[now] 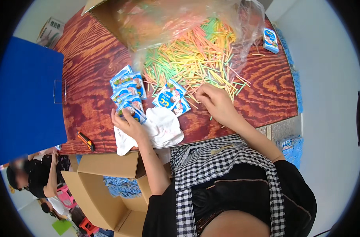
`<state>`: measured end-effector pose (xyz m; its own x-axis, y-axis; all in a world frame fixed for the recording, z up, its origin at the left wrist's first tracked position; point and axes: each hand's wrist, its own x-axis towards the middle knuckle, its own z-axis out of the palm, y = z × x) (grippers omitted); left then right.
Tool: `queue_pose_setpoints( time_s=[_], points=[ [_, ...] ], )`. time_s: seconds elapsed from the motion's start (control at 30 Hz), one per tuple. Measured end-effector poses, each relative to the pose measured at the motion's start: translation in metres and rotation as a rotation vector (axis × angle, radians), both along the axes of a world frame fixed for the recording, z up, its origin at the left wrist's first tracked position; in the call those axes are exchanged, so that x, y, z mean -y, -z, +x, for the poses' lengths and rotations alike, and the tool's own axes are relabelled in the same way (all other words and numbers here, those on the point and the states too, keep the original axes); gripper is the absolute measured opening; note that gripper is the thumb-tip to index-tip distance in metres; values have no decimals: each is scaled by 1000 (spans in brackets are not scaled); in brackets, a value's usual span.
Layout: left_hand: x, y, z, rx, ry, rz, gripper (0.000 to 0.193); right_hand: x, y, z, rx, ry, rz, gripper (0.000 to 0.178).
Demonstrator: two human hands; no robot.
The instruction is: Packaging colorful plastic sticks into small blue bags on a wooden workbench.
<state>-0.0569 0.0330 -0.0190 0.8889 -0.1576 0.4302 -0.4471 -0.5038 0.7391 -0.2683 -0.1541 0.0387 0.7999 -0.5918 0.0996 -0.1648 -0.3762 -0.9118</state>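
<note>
My left hand [128, 125] rests with its fingers apart at the lower end of an overlapping stack of small blue-and-white packets [126, 89], touching the lowest one. My right hand [216, 102] is curled at the near edge of a large heap of thin pastel candy-like sticks [188, 59] in yellow, green and pink. Whatever its fingers pinch, if anything, is hidden. Between the hands lie two more packets [169, 94], partly overlapping. A crumpled white cloth [164, 128], perhaps gloves, lies beside my left wrist.
The heap spills from a clear plastic bag [247, 23] in a cardboard box [109, 19]. An orange-black utility knife [85, 141] lies at left near a blue panel [30, 98]. One blue-and-white pack [270, 40] sits far right. Below stands an open carton [93, 197] with blue packets inside.
</note>
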Motion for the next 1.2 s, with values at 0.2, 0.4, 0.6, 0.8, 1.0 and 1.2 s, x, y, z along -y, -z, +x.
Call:
queue_pose_setpoints(
  time_s=[0.2,0.4,0.6,0.8,1.0,1.2],
  points=[
    [23,-34,-34,207,-86,-46,36,-3,19,54,-234,143,-411,24],
    [42,-36,-68,132,547,216,31,0,35,64,-32,205,-407,25],
    [65,-16,-47,128,433,420,23,-4,27,59,-68,182,-417,25],
    [65,-6,-41,-14,521,74,8,3,23,60,30,150,-391,28],
    [68,-19,-45,124,513,19,10,16,20,75,65,35,-420,14],
    [56,-39,-35,-174,594,49,10,11,10,72,248,23,-500,14]
  ],
)
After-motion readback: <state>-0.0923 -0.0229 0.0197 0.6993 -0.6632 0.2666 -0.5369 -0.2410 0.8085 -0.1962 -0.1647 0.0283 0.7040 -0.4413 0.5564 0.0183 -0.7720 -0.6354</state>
